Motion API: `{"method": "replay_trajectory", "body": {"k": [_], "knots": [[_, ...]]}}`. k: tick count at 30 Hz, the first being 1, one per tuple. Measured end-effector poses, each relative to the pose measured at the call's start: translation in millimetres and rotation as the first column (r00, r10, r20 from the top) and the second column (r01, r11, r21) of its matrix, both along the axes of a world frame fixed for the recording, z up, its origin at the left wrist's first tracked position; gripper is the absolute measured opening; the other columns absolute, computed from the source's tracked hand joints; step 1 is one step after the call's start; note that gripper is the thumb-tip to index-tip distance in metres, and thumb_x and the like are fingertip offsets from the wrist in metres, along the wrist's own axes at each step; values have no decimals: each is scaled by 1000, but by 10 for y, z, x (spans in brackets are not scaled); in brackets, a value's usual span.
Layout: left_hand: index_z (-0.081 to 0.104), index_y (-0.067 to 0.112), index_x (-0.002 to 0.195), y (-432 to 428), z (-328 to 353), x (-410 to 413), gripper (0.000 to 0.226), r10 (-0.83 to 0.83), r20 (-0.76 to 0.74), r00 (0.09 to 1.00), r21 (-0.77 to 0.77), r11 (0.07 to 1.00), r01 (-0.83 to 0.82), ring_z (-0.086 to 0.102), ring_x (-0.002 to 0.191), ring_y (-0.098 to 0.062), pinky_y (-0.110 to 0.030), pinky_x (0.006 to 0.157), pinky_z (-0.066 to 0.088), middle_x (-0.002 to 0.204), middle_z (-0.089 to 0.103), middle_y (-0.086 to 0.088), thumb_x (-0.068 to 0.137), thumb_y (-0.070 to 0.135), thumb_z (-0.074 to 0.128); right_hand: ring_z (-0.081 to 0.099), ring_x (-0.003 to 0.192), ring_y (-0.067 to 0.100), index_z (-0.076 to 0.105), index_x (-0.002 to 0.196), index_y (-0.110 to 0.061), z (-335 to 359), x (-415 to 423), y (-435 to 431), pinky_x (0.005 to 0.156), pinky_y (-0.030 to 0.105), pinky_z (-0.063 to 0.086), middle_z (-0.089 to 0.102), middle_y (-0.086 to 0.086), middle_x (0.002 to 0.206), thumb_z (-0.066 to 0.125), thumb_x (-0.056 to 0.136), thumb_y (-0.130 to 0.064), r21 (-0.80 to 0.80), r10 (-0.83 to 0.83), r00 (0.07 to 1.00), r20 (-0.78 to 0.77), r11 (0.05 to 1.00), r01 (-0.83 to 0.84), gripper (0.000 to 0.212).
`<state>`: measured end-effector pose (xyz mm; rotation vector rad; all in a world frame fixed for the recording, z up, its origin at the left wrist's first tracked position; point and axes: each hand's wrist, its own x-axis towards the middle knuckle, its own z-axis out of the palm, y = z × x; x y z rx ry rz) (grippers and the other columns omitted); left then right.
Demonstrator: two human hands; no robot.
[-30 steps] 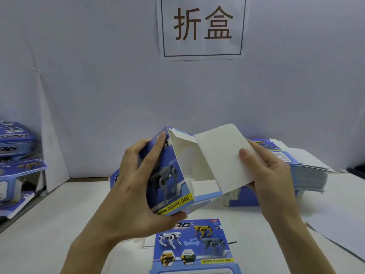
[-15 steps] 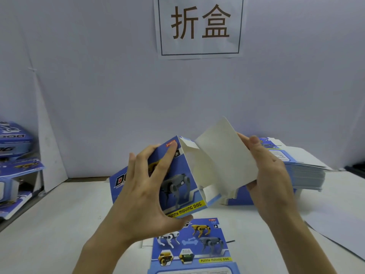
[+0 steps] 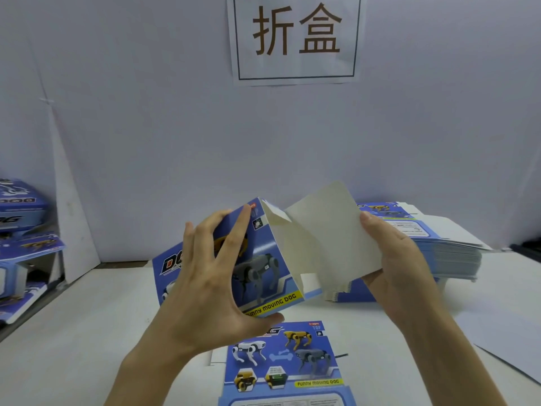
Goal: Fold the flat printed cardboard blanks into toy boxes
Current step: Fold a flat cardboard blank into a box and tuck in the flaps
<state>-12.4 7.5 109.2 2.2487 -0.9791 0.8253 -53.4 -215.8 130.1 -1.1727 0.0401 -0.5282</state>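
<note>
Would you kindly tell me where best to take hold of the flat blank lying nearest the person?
Probably its right long edge, coming from the right: the flat blank lies flush on the table, so one must slide under an edge, and that side lies bare.

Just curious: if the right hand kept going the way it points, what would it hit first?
The white flap, which the right hand is pinching; pushed on leftward, probably the open end of the box that the left hand holds, though depth is unclear.

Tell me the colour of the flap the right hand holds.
Plain off-white, unprinted; the flap shows best in the head view.
</note>
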Motion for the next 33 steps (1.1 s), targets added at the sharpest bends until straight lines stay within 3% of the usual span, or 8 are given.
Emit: {"method": "replay_trajectory", "body": {"k": [4, 7, 9, 11, 14, 16, 20, 33], "knots": [[18, 23, 151, -17, -5, -33, 123, -13, 6, 1000, -11, 1000, 13, 38, 129, -26, -60, 100, 43, 140, 27, -1, 52, 64, 78, 51, 61, 11, 73, 89, -14, -109, 64, -23, 56, 12, 37, 61, -5, 64, 50, 99, -14, -616, -441, 809, 389, 528, 584, 25], [21, 21, 152, -51, -13, -37, 121, -15, 58, 998, 10, 1000, 14, 38, 127, -23, -62, 100, 41, 139, 32, -3, 53, 67, 76, 51, 43, 29, 70, 105, 3, -141, 79, -24, 44, 26, 43, 61, 15, 55, 57, 87, 1, -653, -467, 560, 684, -51, 755, 23], [25, 16, 151, -92, -51, -20, 120, 12, 103, 995, 62, 998, -18, 35, 127, -22, -66, 102, 36, 139, 36, -8, 54, 68, 73, 47, 37, 28, 70, 107, 5, -181, 99, -5, 39, 28, 44, 61, 17, 53, 63, 82, 4, -653, -452, 540, 710, -135, 745, 26], [25, 16, 151, -116, -96, 8, 121, 61, 123, 990, 113, 991, -75, 34, 131, -24, -65, 111, 23, 139, 36, -10, 52, 68, 72, 44, 41, 26, 72, 109, -5, -200, 92, 40, 43, 27, 43, 62, 15, 54, 66, 86, 0, -698, -486, 604, 632, -18, 716, 24], [25, 17, 151, -99, -109, 49, 122, 114, 121, 986, 119, 985, -129, 34, 129, -28, -65, 111, 22, 138, 37, -13, 50, 68, 72, 53, 59, 9, 75, 96, -42, -117, 39, 115, 53, 21, 40, 68, -8, 66, 59, 86, -46, -599, -292, 921, 257, 700, 389, 19], [28, 14, 150, -88, -82, 50, 122, 108, 123, 987, 89, 989, -119, 33, 123, -26, -68, 101, 35, 136, 38, -14, 50, 68, 72, 55, 63, -4, 73, 83, -53, -55, 1, 144, 60, 17, 40, 67, -18, 72, 52, 74, -62, -453, -45, 998, 44, 889, 60, 25], [34, 8, 147, -110, -52, 12, 120, 77, 161, 984, 59, 994, -88, 34, 119, -25, -69, 95, 39, 133, 41, -18, 49, 62, 77, 67, 69, -4, 72, 76, -53, -21, -37, 216, 66, 26, 55, 72, -18, 77, 52, 74, -55, -262, 259, 962, -90, 926, -273, 21], [22, 17, 151, -25, -40, 37, 119, 6, 109, 994, 112, 994, -18, 18, 137, -13, -70, 104, 29, 144, 28, -8, 54, 66, 71, 61, 67, 2, 75, 77, -40, -91, 29, 22, 63, 30, 42, 69, -16, 69, 56, 88, -42, -327, -5, 997, -77, 945, -20, 22]]}}
